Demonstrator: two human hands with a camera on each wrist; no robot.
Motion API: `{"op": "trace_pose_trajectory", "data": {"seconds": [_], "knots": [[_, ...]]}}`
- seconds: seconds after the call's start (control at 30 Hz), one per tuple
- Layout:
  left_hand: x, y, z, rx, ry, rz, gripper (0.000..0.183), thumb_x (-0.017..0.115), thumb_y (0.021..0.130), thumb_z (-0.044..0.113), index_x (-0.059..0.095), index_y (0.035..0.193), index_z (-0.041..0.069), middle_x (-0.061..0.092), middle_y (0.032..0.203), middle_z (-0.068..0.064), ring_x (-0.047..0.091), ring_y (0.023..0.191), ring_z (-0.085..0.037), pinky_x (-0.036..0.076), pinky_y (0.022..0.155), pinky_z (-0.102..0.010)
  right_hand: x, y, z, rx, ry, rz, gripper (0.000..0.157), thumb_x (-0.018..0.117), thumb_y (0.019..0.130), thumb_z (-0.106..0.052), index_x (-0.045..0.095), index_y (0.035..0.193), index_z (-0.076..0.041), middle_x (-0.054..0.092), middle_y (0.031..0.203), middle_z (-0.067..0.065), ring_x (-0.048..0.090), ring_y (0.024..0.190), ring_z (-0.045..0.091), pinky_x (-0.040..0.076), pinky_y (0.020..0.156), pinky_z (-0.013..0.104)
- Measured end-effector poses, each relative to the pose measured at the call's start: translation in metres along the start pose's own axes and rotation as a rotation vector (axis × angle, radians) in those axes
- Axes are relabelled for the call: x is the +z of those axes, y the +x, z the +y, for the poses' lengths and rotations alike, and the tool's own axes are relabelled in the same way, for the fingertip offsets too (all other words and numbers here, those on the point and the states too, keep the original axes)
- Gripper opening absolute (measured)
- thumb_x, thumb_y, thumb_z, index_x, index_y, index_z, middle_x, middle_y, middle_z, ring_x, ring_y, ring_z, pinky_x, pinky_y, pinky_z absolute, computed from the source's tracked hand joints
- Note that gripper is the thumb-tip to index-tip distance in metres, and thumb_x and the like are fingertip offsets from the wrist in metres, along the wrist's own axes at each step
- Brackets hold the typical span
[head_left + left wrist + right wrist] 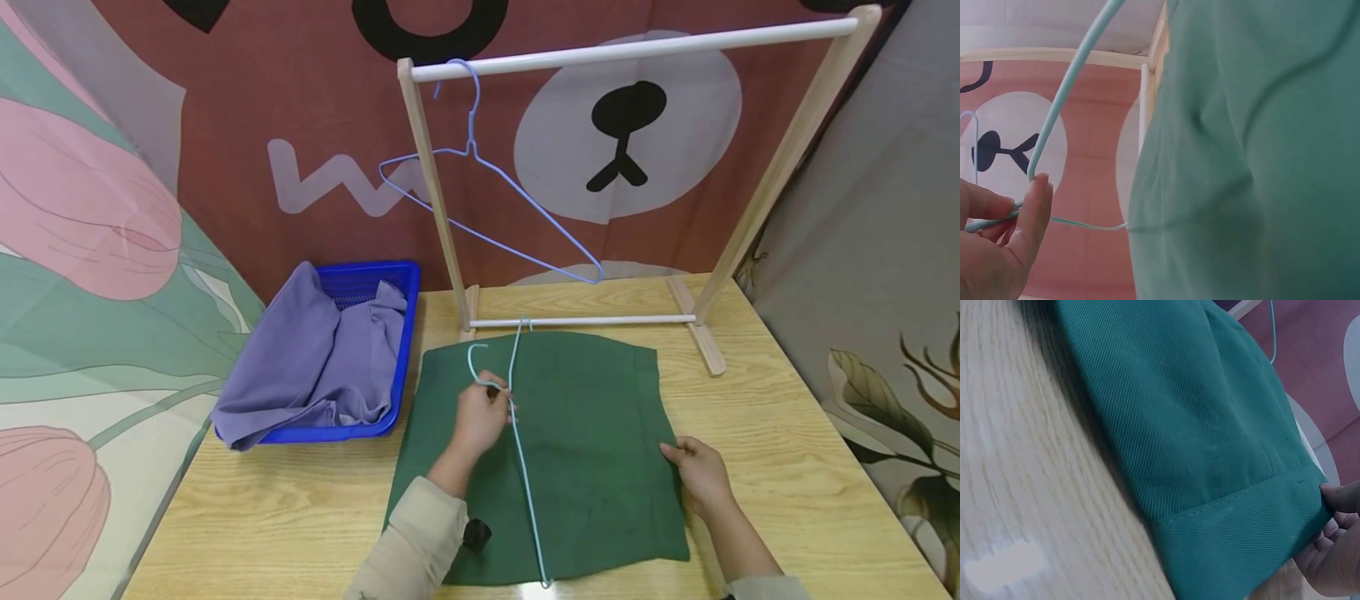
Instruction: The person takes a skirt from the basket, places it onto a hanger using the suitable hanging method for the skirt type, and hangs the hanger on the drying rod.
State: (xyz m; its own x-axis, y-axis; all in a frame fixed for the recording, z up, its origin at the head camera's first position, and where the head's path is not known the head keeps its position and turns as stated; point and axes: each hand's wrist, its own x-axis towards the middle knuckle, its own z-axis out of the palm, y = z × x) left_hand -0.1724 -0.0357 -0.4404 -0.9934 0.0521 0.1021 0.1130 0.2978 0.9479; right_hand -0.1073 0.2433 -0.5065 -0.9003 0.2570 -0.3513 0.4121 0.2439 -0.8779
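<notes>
A green piece of cloth (592,450) with a stitched band along its right side lies spread on the table. Above it my left hand (480,417) pinches a light blue hanger (529,492) near its neck, thumb against fingers. Seen from the head, the hanger stands nearly edge-on, its hook (471,358) pointing left. My right hand (701,477) holds the cloth's right edge between thumb and fingers. In the right wrist view, that banded edge (1241,531) is lifted at the fingertips.
Behind the cloth stands a wooden rack (780,167) with white rods, a blue-violet hanger (540,208) hanging from its top rod. To the left is a blue basket (405,350) with purple cloth (292,358) draped over its side. A printed curtain (315,92) backs the wooden table (780,433).
</notes>
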Motion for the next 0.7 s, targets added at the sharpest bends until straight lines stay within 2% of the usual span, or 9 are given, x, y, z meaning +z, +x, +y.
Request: {"op": "trace_pose_trajectory", "data": {"seconds": [0.1, 0.2, 0.33, 0.43, 0.57, 0.7], "knots": [[-0.001, 0.001, 0.004, 0.001, -0.016, 0.002, 0.003, 0.051, 0.080, -0.007, 0.050, 0.083, -0.006, 0.056, 0.067, -0.013, 0.057, 0.053, -0.017, 0.049, 0.047, -0.029, 0.001, 0.000, 0.002, -0.008, -0.021, 0.005, 0.035, 0.051, 0.086, -0.014, 0.046, 0.104, 0.015, 0.050, 0.090, 0.013, 0.045, 0.076, 0.013, 0.041, 0.061, 0.023], [-0.003, 0.001, 0.008, 0.003, -0.012, 0.004, 0.004, 0.051, 0.080, -0.006, 0.051, 0.084, -0.006, 0.056, 0.067, -0.013, 0.057, 0.053, -0.018, 0.049, 0.047, -0.028, 0.001, -0.001, 0.003, -0.022, -0.042, 0.004, 0.037, 0.051, 0.086, -0.014, 0.045, 0.104, 0.017, 0.048, 0.096, 0.018, 0.043, 0.079, 0.014, 0.040, 0.064, 0.022], [-0.005, 0.001, 0.012, 0.007, -0.008, 0.000, 0.004, 0.051, 0.081, -0.005, 0.051, 0.085, -0.006, 0.056, 0.067, -0.013, 0.057, 0.053, -0.018, 0.048, 0.046, -0.024, 0.003, -0.001, 0.004, -0.032, -0.061, 0.017, 0.033, 0.051, 0.085, -0.012, 0.047, 0.102, 0.016, 0.051, 0.088, 0.014, 0.044, 0.074, 0.013, 0.041, 0.061, 0.023], [-0.006, 0.002, 0.015, 0.001, -0.013, -0.007, 0.004, 0.051, 0.082, -0.004, 0.051, 0.086, -0.006, 0.056, 0.068, -0.014, 0.057, 0.054, -0.018, 0.049, 0.047, -0.025, 0.005, -0.001, 0.005, -0.035, -0.087, 0.032, 0.029, 0.051, 0.084, -0.010, 0.049, 0.100, 0.014, 0.052, 0.083, 0.009, 0.045, 0.071, 0.012, 0.041, 0.059, 0.023], [-0.008, 0.003, 0.018, 0.000, -0.039, -0.019, 0.006, 0.050, 0.083, -0.004, 0.051, 0.088, -0.007, 0.056, 0.073, -0.017, 0.058, 0.056, -0.021, 0.049, 0.049, -0.027, 0.005, -0.001, 0.007, -0.041, -0.109, 0.027, 0.031, 0.053, 0.084, -0.013, 0.050, 0.100, 0.014, 0.053, 0.082, 0.009, 0.045, 0.071, 0.013, 0.040, 0.057, 0.024], [-0.011, 0.002, 0.022, 0.016, -0.086, -0.029, 0.007, 0.050, 0.083, -0.005, 0.050, 0.088, -0.009, 0.056, 0.073, -0.021, 0.059, 0.059, -0.028, 0.050, 0.050, -0.029, 0.006, -0.001, 0.006, -0.045, -0.122, 0.023, 0.031, 0.054, 0.084, -0.012, 0.050, 0.100, 0.014, 0.053, 0.082, 0.011, 0.046, 0.071, 0.014, 0.040, 0.057, 0.024]]}}
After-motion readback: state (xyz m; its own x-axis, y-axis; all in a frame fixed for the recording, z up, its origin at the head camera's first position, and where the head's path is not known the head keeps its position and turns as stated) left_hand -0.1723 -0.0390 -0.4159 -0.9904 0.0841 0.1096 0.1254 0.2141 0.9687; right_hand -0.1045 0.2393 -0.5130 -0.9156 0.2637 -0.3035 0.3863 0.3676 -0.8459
